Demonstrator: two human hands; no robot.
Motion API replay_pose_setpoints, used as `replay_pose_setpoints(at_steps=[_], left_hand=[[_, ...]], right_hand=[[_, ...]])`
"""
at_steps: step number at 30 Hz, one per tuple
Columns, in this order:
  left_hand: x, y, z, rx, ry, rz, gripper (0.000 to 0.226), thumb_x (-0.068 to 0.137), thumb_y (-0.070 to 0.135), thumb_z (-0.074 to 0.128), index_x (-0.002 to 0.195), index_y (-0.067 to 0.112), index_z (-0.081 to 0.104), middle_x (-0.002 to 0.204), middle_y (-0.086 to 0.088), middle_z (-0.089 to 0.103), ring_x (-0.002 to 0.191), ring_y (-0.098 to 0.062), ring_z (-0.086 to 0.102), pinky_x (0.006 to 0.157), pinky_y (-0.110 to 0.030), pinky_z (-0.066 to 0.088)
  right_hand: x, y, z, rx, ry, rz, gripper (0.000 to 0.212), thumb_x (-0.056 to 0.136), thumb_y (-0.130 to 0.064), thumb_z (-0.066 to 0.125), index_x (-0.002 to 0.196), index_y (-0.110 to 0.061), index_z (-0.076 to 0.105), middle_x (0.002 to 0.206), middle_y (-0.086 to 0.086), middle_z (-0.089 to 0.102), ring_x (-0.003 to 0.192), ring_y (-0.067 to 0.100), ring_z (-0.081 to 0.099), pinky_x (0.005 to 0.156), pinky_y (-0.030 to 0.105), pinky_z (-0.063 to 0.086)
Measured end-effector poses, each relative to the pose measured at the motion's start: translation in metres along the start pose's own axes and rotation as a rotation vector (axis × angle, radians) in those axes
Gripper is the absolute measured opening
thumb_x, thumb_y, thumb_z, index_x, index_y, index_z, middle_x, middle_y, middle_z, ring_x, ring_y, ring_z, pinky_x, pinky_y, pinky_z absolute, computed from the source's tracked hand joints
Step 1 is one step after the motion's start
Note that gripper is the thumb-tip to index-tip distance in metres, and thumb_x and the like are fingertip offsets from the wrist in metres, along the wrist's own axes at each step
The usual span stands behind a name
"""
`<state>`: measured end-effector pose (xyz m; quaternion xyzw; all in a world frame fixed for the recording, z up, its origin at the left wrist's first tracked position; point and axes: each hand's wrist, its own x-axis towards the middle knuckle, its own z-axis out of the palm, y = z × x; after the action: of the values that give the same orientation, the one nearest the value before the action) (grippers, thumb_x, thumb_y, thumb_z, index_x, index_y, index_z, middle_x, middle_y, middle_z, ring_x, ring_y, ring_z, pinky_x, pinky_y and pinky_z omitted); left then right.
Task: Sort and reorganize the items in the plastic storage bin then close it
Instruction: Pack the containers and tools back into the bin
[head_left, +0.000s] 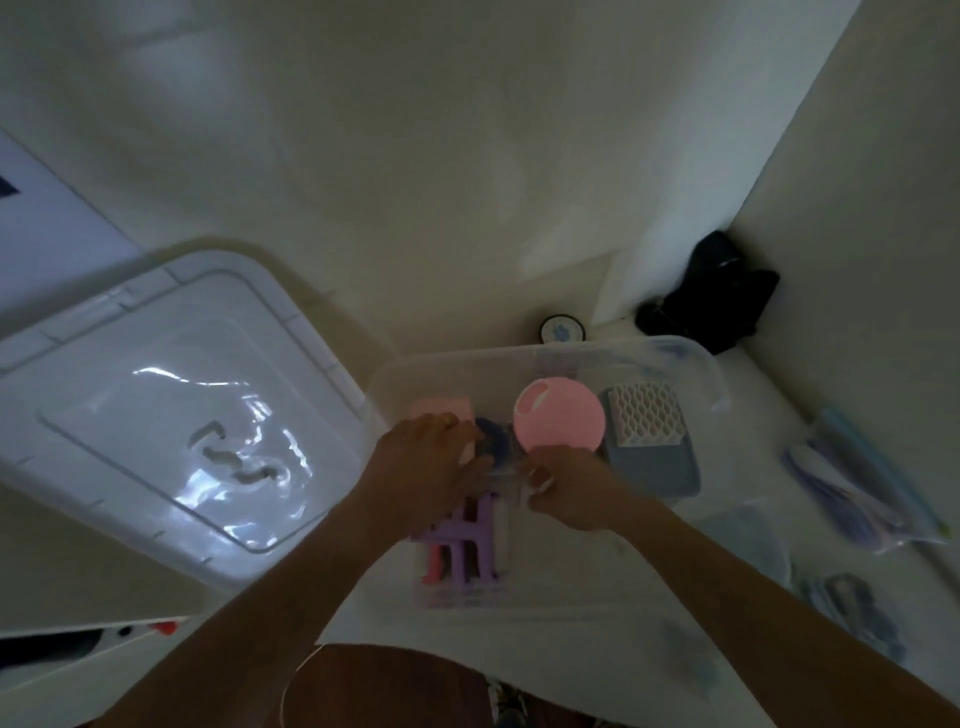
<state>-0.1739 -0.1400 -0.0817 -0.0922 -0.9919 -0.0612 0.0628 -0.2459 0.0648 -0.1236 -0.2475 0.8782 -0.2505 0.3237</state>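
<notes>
A clear plastic storage bin (696, 364) stands open on the white surface in front of me. Inside it lie a round pink item (560, 413), a grey and white grater-like item (649, 441), a pink block (441, 408), a blue item (493, 441) and purple and pink plastic pieces (462, 551). Both hands reach into the bin. My left hand (426, 467) rests over the pink block and blue item, fingers spread. My right hand (566, 488) has curled fingers just below the round pink item; what it holds is hidden. The bin's white lid (171, 405) lies off to the left.
Clear bags with bluish contents (852, 483) lie to the right of the bin, more (852, 608) nearer me. A small round tin (563, 330) stands behind the bin. A black bundle (711, 296) sits in the far right corner by the wall.
</notes>
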Motion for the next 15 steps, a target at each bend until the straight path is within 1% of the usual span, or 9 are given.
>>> replay_pose_setpoints(at_steps=[2,4,5,7,8,10,11,13,15], left_hand=[[0.029,0.001,0.001,-0.011,0.169,-0.036,0.040,0.089,0.043,0.045,0.100,0.017,0.073,0.096,-0.006,0.071,0.081,-0.028,0.067,0.068,-0.038,0.057],[0.065,0.000,0.006,-0.021,0.183,-0.111,0.040,0.092,0.044,0.043,0.108,0.019,0.071,0.104,-0.007,0.068,0.089,-0.029,0.064,0.074,-0.039,0.055],[0.084,-0.002,0.011,-0.014,0.177,-0.143,0.041,0.092,0.044,0.041,0.109,0.019,0.069,0.104,-0.007,0.067,0.090,-0.030,0.064,0.075,-0.040,0.056],[0.123,-0.004,0.024,-0.058,0.122,-0.201,0.043,0.092,0.042,0.038,0.111,0.017,0.067,0.102,-0.011,0.067,0.090,-0.034,0.064,0.075,-0.044,0.057],[0.141,-0.006,0.031,-0.120,0.059,-0.247,0.042,0.094,0.040,0.036,0.114,0.016,0.065,0.105,-0.012,0.066,0.094,-0.036,0.063,0.079,-0.047,0.055],[0.171,-0.010,0.045,-0.259,-0.102,-0.352,0.037,0.101,0.035,0.033,0.118,0.017,0.060,0.113,-0.012,0.063,0.106,-0.035,0.059,0.092,-0.048,0.050],[0.182,-0.013,0.052,-0.301,-0.150,-0.391,0.034,0.102,0.033,0.034,0.119,0.017,0.059,0.116,-0.012,0.063,0.109,-0.035,0.058,0.095,-0.047,0.048],[0.192,-0.015,0.064,-0.331,-0.198,-0.427,0.033,0.103,0.032,0.036,0.122,0.017,0.059,0.121,-0.012,0.063,0.113,-0.034,0.058,0.097,-0.045,0.048],[0.193,-0.015,0.071,-0.338,-0.214,-0.420,0.035,0.103,0.033,0.036,0.127,0.019,0.058,0.127,-0.011,0.062,0.117,-0.033,0.057,0.098,-0.041,0.047]], right_hand=[[0.001,-0.007,-0.037,0.087,0.209,-0.003,0.024,0.081,-0.014,0.070,0.104,-0.021,0.071,0.094,-0.001,0.071,0.083,0.014,0.065,0.082,0.024,0.051],[0.015,-0.009,-0.074,0.088,0.377,0.051,0.013,0.081,-0.022,0.070,0.093,-0.027,0.073,0.084,-0.008,0.070,0.079,0.009,0.064,0.080,0.022,0.051],[0.028,-0.008,-0.091,0.054,0.450,0.080,0.009,0.082,-0.028,0.068,0.090,-0.026,0.073,0.085,-0.008,0.071,0.081,0.011,0.066,0.081,0.022,0.051],[0.058,-0.002,-0.118,0.012,0.554,0.133,0.017,0.084,-0.035,0.065,0.091,-0.022,0.071,0.095,0.000,0.073,0.090,0.021,0.069,0.083,0.032,0.055],[0.075,0.002,-0.129,0.012,0.561,0.168,0.023,0.083,-0.039,0.065,0.097,-0.021,0.070,0.103,0.001,0.072,0.096,0.024,0.067,0.084,0.035,0.055],[0.106,0.010,-0.139,-0.059,0.467,0.256,0.039,0.080,-0.045,0.066,0.110,-0.020,0.063,0.112,0.002,0.066,0.102,0.026,0.063,0.083,0.035,0.053],[0.120,0.013,-0.140,-0.115,0.391,0.290,0.042,0.077,-0.046,0.066,0.108,-0.018,0.060,0.109,0.004,0.064,0.098,0.027,0.061,0.079,0.033,0.051],[0.146,0.016,-0.135,-0.180,0.259,0.328,0.035,0.070,-0.045,0.067,0.091,-0.019,0.055,0.098,0.004,0.062,0.084,0.025,0.057,0.071,0.030,0.046],[0.164,0.017,-0.128,-0.182,0.169,0.343,0.032,0.068,-0.043,0.070,0.081,-0.018,0.055,0.093,0.003,0.063,0.079,0.024,0.058,0.070,0.028,0.046]])
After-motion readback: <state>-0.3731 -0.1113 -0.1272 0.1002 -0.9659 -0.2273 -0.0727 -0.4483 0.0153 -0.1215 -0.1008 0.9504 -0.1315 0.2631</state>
